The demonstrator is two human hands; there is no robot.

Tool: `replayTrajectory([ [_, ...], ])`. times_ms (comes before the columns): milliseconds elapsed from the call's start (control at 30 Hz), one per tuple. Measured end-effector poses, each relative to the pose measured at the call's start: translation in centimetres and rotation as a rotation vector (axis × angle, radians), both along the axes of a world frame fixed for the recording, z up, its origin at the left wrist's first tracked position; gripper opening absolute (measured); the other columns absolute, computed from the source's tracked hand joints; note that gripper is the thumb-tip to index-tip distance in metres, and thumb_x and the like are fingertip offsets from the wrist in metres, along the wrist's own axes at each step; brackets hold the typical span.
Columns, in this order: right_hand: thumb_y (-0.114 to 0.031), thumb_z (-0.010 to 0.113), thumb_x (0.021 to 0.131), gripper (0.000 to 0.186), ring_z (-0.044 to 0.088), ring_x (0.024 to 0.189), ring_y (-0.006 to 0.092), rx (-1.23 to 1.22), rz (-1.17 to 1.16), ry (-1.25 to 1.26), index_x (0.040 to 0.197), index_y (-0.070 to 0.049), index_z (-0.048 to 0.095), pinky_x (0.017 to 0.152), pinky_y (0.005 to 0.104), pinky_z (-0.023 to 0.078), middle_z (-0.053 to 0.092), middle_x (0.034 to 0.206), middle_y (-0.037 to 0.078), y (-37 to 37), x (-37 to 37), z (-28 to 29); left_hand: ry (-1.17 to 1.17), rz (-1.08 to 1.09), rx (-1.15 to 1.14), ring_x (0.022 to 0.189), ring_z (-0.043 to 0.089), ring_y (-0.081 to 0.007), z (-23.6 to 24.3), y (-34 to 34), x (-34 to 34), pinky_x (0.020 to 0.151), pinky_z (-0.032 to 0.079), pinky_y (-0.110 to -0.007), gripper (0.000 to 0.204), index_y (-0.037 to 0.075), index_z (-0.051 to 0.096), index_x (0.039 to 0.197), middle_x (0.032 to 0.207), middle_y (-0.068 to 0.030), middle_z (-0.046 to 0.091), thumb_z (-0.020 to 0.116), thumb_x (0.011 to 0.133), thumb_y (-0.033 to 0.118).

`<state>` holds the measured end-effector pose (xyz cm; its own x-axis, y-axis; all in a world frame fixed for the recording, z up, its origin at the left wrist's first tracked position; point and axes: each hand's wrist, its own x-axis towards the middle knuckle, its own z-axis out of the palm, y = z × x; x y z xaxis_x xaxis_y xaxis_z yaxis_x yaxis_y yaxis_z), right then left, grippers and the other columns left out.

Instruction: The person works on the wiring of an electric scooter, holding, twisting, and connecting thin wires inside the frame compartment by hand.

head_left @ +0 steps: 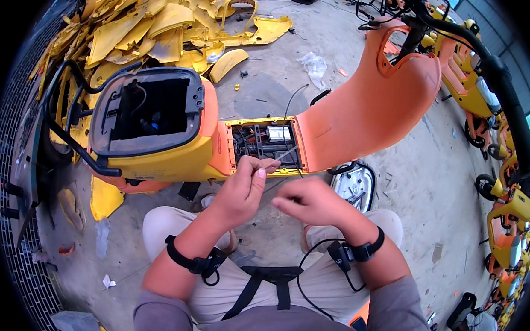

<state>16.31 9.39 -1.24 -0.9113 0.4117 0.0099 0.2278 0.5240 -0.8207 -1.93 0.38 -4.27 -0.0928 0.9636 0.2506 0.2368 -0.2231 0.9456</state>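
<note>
My left hand (246, 187) is closed in a pinch over the near edge of a scooter's open floor compartment (266, 143). From its fingertips a thin pale strip (287, 154) slants up to the right; its exact kind is unclear. Just to the right, my right hand (314, 201) is curled closed, and anything inside it is hidden. Dark wires and a silver box (278, 133) fill the compartment. A black cable (289, 101) arches up out of it. The orange front panel (370, 105) rises on the right, and the yellow seat housing (169, 160) gapes on the left.
Yellow body panels (158, 25) are heaped at the far left. A metal-lined tray-like part (355, 185) lies beyond my right knee. Several yellow-orange scooters (508, 220) line the right side. Clear plastic (315, 69) lies on the concrete floor. Black handlebars (498, 70) reach over the right.
</note>
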Motion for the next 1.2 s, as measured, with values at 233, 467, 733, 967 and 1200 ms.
replayTrajectory([
  [233,-0.031,0.068,0.088,0.029,0.063,0.077,0.0247,0.779,-0.387,0.320,0.081,-0.003,0.068,0.068,0.0333,0.048,0.066,0.077,0.011,3.4,1.2,0.1,0.535,-0.146,0.168,0.116,0.054,-0.0447,1.2,0.0,1.1,0.097,0.046,-0.045,0.020,-0.003,0.046,0.111,0.122,-0.0230,0.057,0.051,0.094,0.005],
  [467,-0.024,0.066,0.092,0.025,0.061,0.094,0.0133,-0.960,-0.275,0.047,0.097,0.000,0.069,0.088,0.0287,0.045,0.069,0.094,0.006,3.2,1.6,-3.5,0.574,-0.188,0.164,0.131,0.040,-0.0447,0.3,1.0,0.9,0.105,0.040,-0.046,0.020,0.001,0.052,0.109,0.131,-0.0224,0.052,0.053,0.090,-0.001],
  [733,-0.020,0.064,0.093,0.020,0.059,0.091,0.0125,-0.698,-0.616,0.354,0.101,-0.001,0.067,0.085,0.0272,0.045,0.067,0.096,0.004,3.6,1.5,-0.7,0.528,0.079,0.028,0.091,0.066,-0.0311,1.2,0.6,1.1,0.074,0.052,-0.042,0.009,0.001,0.056,0.099,0.106,-0.0185,0.062,0.053,0.090,0.002],
  [967,-0.014,0.064,0.093,0.017,0.060,0.090,0.0140,-0.706,-0.694,0.781,0.102,0.000,0.065,0.086,0.0287,0.047,0.067,0.100,0.008,3.5,1.9,-1.9,0.073,0.270,-0.306,0.069,0.068,-0.0202,0.4,0.7,0.0,0.057,0.052,-0.031,0.010,0.000,0.052,0.096,0.100,-0.0154,0.065,0.049,0.098,0.010],
  [1200,-0.019,0.059,0.096,0.014,0.059,0.077,0.0111,-1.057,-0.675,0.630,0.097,-0.005,0.062,0.070,0.0262,0.047,0.066,0.092,0.004,0.2,0.3,-4.7,-0.613,0.218,-0.097,0.089,0.069,-0.0232,1.0,1.1,-1.4,0.061,0.058,-0.028,0.011,0.005,0.041,0.108,0.129,-0.0217,0.054,0.039,0.103,0.014],
])
